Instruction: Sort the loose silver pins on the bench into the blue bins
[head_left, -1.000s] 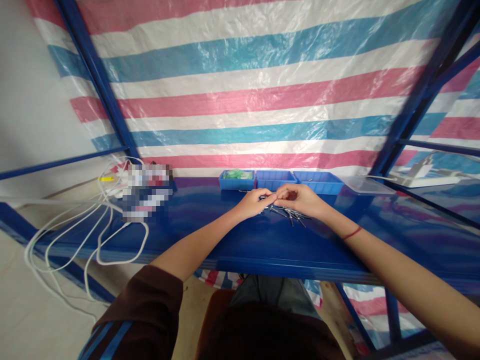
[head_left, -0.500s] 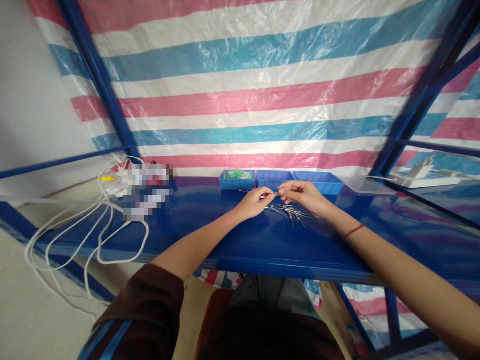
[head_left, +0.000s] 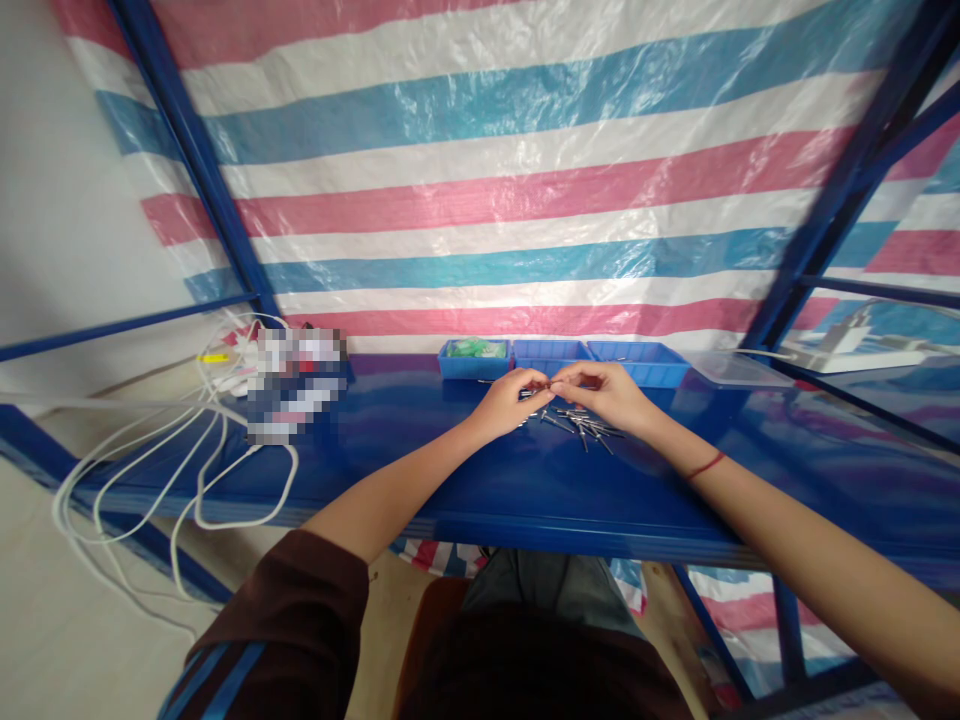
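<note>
Above the blue table [head_left: 480,480], the fingertips of my left hand [head_left: 508,405] and my right hand [head_left: 604,392] meet. My left hand is pinched closed on a thin, shiny metal piece, mostly covered by the fingers. Thumb and forefinger of my right hand are pressed together at the same spot; what they hold is too small to make out. Below them lies a loose pile of slim metal screw-like pieces [head_left: 589,428], several with a thicker end. A few more show beside and behind my left hand.
Behind my hands stand a blue bin with green-and-white contents [head_left: 475,372], a middle blue bin [head_left: 551,352] and a right blue bin [head_left: 645,374]. A clear plastic lid [head_left: 739,370] lies to their right. White cables [head_left: 202,480] hang over the left table edge near blurred-out items.
My right hand has moved slightly left, bringing its fingertips against those of my left hand. The left hand and the pile stay nearly the same.
</note>
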